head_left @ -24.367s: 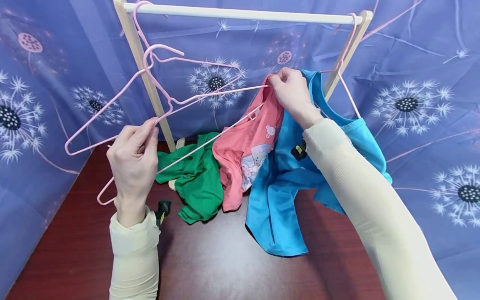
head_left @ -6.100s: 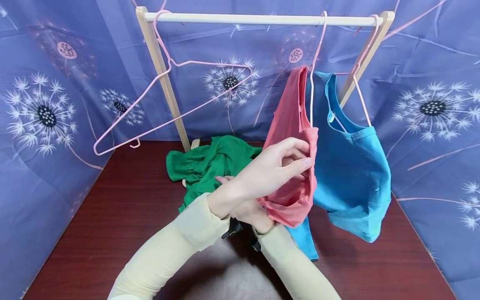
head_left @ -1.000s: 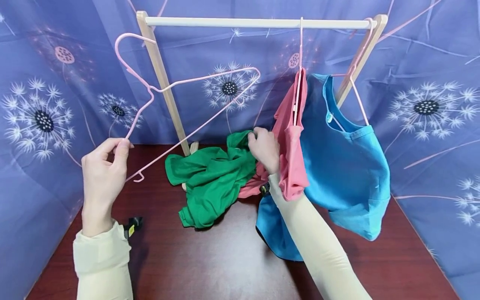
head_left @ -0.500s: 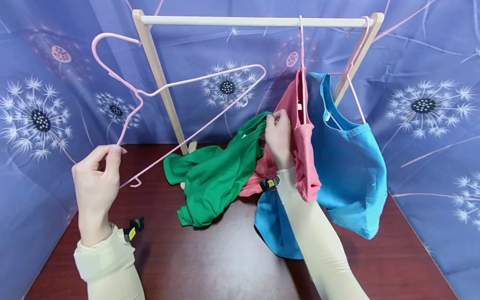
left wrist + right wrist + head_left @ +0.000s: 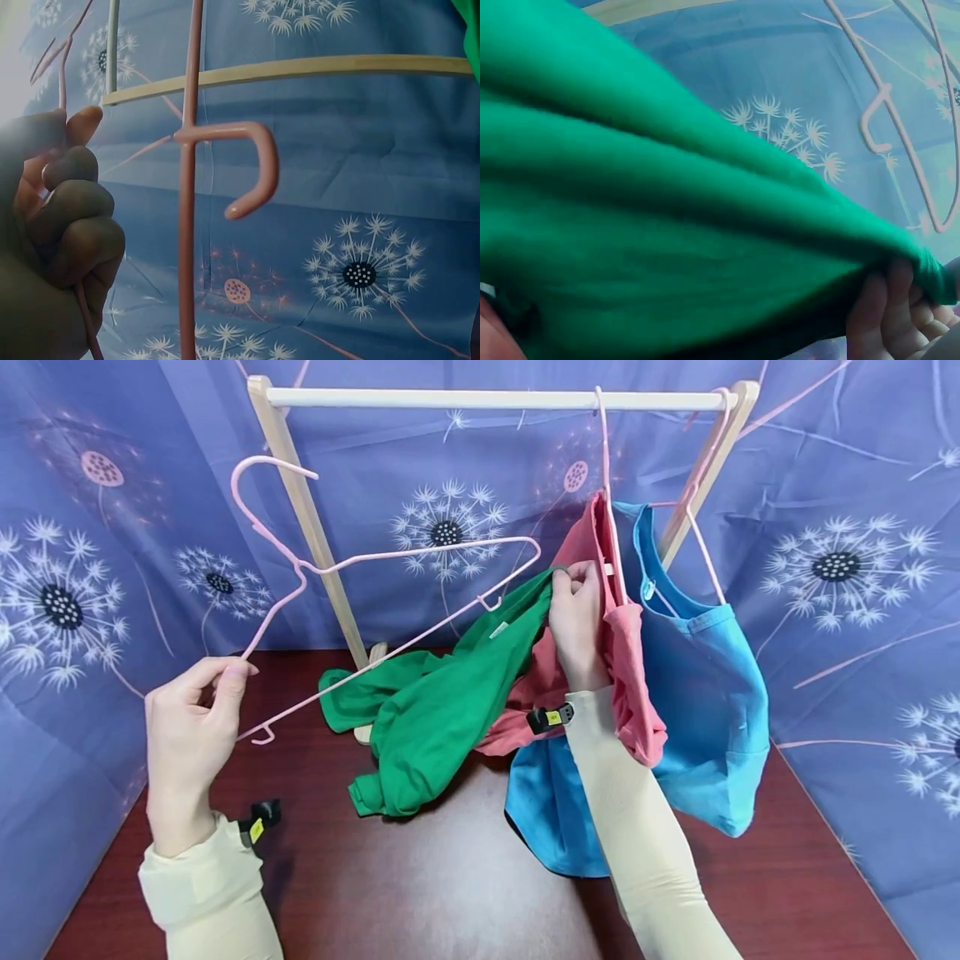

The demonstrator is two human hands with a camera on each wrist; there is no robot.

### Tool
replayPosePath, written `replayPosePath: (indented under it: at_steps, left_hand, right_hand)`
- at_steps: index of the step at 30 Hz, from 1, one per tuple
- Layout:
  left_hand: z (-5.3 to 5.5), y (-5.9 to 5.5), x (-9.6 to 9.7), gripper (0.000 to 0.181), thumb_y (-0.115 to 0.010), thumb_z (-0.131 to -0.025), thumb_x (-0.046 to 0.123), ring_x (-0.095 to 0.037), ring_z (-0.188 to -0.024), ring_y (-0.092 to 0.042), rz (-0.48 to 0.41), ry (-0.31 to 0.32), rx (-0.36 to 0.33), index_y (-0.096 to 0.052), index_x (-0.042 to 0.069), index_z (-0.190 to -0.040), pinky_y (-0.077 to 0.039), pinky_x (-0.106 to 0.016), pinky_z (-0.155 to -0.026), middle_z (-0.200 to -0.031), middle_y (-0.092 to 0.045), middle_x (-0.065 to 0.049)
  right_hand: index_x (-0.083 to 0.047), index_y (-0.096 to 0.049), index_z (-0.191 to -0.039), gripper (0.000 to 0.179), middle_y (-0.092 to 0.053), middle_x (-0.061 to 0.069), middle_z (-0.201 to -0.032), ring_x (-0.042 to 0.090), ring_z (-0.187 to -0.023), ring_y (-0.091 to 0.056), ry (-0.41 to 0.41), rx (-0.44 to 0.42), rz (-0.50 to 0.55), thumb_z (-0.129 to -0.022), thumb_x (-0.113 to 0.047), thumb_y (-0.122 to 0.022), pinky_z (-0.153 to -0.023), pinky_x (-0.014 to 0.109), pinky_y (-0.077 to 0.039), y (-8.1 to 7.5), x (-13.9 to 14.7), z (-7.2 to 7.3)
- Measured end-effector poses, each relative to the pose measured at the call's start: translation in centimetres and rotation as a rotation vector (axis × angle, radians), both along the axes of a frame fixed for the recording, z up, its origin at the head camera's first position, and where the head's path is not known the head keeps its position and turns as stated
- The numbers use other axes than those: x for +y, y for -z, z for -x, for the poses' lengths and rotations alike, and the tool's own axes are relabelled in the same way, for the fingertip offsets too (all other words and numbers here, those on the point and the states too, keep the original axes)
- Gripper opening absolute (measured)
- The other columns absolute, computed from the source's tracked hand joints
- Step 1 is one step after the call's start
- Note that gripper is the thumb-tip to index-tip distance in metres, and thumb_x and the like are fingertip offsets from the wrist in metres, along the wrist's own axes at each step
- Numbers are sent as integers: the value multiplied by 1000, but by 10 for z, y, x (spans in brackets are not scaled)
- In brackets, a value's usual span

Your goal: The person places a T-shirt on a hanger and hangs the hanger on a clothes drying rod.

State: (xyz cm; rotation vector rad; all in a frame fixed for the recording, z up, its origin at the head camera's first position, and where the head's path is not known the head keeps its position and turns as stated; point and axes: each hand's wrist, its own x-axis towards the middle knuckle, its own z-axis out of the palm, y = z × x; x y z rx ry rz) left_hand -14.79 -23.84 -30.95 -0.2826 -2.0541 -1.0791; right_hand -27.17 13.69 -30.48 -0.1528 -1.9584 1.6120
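Observation:
My left hand (image 5: 191,735) pinches a pink hanger (image 5: 420,550) by one arm, its hook up and its far end reaching toward the right hand. In the left wrist view the fingers (image 5: 79,195) curl round the hanger's wire, and a small side hook (image 5: 259,150) shows on the bar. My right hand (image 5: 577,618) pinches the edge of a green shirt (image 5: 450,710) and holds that corner raised, while the rest drapes down to the table. The right wrist view shows the green cloth (image 5: 667,202) stretched toward the fingertips (image 5: 900,285). The hanger's end is close to the raised corner.
A rack with a white rail (image 5: 450,399) stands at the back. On its right side hang a pink shirt (image 5: 581,543) and a blue garment (image 5: 705,693), each on a pink hanger. The right forearm passes under the pink shirt. Dark red table (image 5: 420,893) below.
The right hand has lifted the green shirt's edge up and to the right. The left hand took the hanger off the rail earlier and has just lowered its far end toward the shirt.

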Motion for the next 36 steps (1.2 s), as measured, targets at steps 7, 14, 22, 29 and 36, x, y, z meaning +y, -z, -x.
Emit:
replayPosePath:
  at_steps: [7, 14, 22, 29, 36]
  left_hand:
    - [1, 1, -9, 12, -64, -93, 4, -1, -54, -37, 17, 43, -5, -73, -4, -90, -27, -18, -52, -59, -49, 9]
    - [-3, -1, -11, 12, -63, -93, 2, -2, -54, -35, 43, 62, -1, -73, -4, -90, -25, -18, -53, -58, -46, 6]
    - [-5, -2, -12, 12, -63, -93, 3, -3, -55, -38, 46, 52, -20, -73, -4, -92, -27, -18, -53, -59, -49, 5]
    - [4, 10, -19, 11, -65, -92, 3, -4, -54, -36, 70, 40, -17, -75, 1, -93, -27, -19, -53, -59, -48, 3]
    - [15, 16, -11, 10, -67, -91, 5, -4, -58, -38, 105, 45, 12, -76, 5, -94, -27, -20, -55, -61, -48, 1]
  right_hand:
    - [-15, -42, -89, 11, -38, 1, -67, 12, -59, -39, 17, 104, -8, -98, -13, -46, -60, 26, -29, -3, 0, 3]
    - [-12, -48, -87, 11, -41, 2, -76, 13, -71, -42, 39, 205, -30, -97, -10, -54, -67, 24, -31, -8, -2, 2]
    - [-9, -56, -83, 10, -45, 0, -67, 13, -63, -44, 74, 300, -14, -92, -7, -61, -61, 24, -32, -22, -9, -6]
    - [-14, -57, -85, 8, -49, 1, -71, 15, -66, -46, 113, 217, -55, -92, -15, -61, -66, 25, -35, -35, -17, -14]
    - [-14, -59, -84, 10, -53, 5, -67, 18, -64, -48, 108, 204, -89, -92, -19, -61, -60, 27, -36, -43, -25, -24]
